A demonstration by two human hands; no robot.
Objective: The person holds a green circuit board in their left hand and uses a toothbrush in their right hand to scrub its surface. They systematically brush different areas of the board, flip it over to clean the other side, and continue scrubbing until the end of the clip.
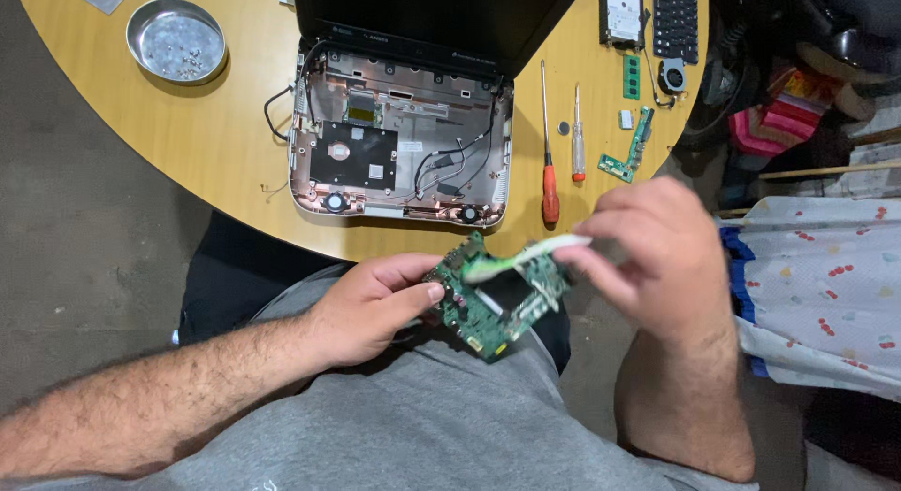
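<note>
Your left hand pinches the green board by its left edge, thumb on top, fingers under, held over your lap just off the table edge. Your right hand has fingertips pressed together on a brush with a pale handle, bristle end lying across the board's top. The right wrist is bent, palm facing away from the camera; the left forearm comes in low from the left.

Containers: round metal dish at top left of the table, small screws scattered inside. Open laptop shell in the centre, lid up, empty of its board; black plate, loose black wires and two round speakers are left in it.

Right of the shell: long screwdriver with a red handle, a shorter one beside it, a coin cell between their shafts, small green boards, a fan, a keyboard, and a drive with a white label on top.
</note>
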